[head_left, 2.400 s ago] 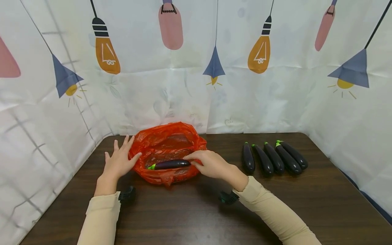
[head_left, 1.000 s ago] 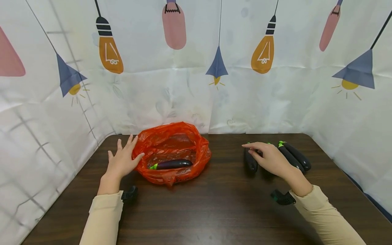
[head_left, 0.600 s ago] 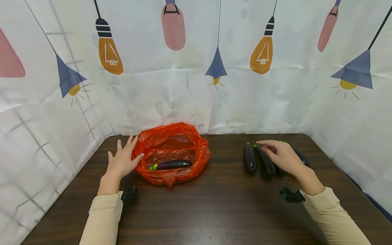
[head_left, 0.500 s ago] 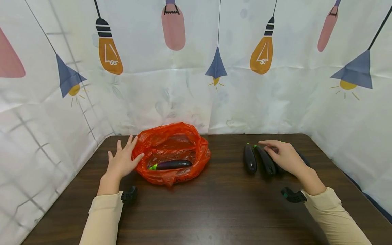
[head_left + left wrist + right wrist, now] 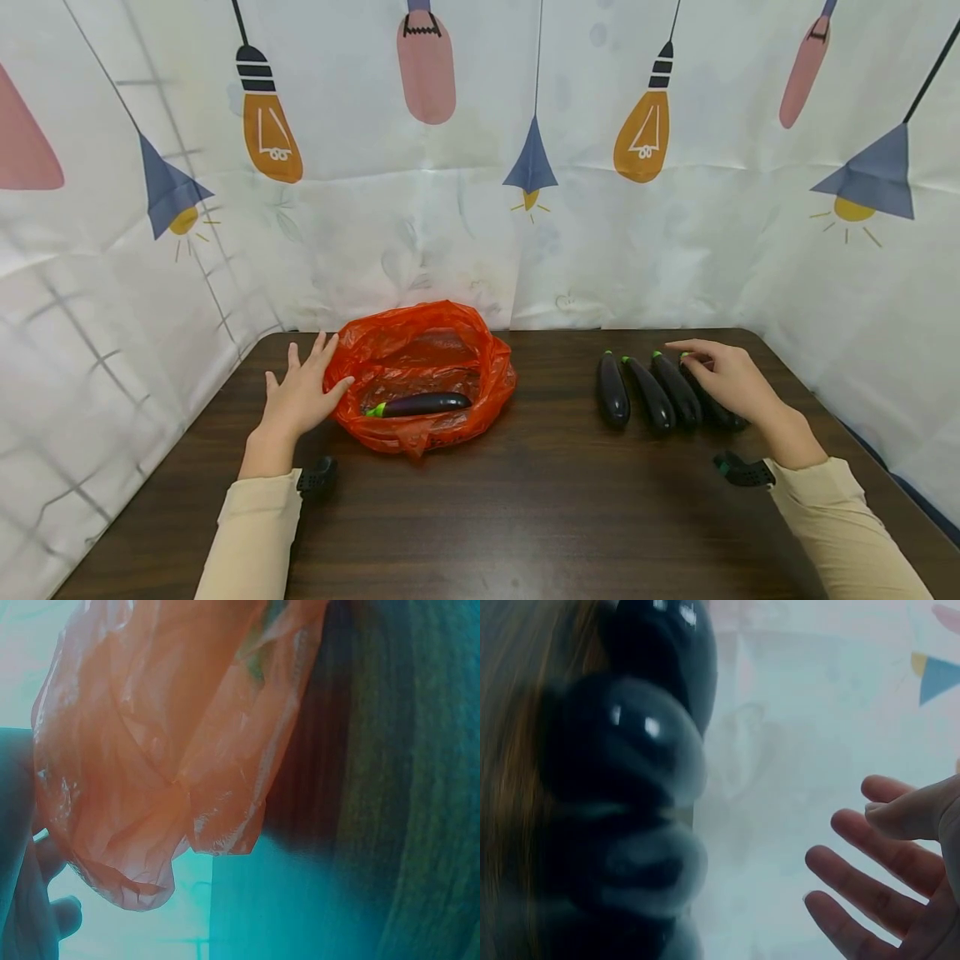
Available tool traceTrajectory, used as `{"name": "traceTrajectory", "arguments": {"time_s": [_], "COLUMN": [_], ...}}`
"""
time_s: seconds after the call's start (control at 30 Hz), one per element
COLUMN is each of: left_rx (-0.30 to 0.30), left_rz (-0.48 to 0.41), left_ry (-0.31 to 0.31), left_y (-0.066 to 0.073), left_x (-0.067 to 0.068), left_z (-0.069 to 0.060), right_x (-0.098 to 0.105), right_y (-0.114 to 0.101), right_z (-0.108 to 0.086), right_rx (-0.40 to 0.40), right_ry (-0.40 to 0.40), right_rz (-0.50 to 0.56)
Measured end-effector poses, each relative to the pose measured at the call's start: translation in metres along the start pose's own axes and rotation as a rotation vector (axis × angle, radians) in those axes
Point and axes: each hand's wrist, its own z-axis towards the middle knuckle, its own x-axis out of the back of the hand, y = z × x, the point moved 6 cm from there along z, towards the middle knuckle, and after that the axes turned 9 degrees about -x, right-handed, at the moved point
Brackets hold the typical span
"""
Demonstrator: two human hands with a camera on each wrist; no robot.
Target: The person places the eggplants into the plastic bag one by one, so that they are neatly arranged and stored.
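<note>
An orange-red plastic bag point(image 5: 497, 367) stands wide-mouthed on the left of the table, with one dark purple eggplant point(image 5: 426, 403) lying inside it. Against the bag's left rim is my left hand point(image 5: 298, 398), fingers spread; the left wrist view shows the bag point(image 5: 142, 742) close by. At the right, several eggplants point(image 5: 651, 397) lie side by side, green stems away from me. My right hand point(image 5: 733, 382) hovers over the rightmost ones and partly hides them. In the right wrist view its fingers point(image 5: 870, 889) are extended, apart from the glossy eggplants point(image 5: 630, 742), holding nothing.
The dark brown wooden table point(image 5: 480, 517) runs back to a white cloth point(image 5: 420, 217) printed with lamps and bulbs, which also hangs at both sides. A dark band with a small device point(image 5: 742, 471) is on my right wrist, another on my left.
My right hand has left the eggplant in the bag and moved right over the row of eggplants, most recently toward its right end. My left hand stays at the bag's rim.
</note>
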Motion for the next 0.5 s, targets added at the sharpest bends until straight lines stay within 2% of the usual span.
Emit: {"name": "traceTrajectory", "arguments": {"time_s": [0.33,0.5], "left_rx": [0.005,0.005], "left_rz": [-0.003,-0.006], "left_ry": [-0.006,-0.004], "left_y": [-0.002,-0.001], "left_x": [-0.001,-0.001], "left_z": [0.001,0.000], "right_x": [0.009,0.009], "right_y": [0.023,0.035], "right_z": [-0.002,-0.001], "right_rx": [-0.077,-0.093], "right_ry": [-0.021,-0.059], "right_rz": [0.014,-0.017]}}
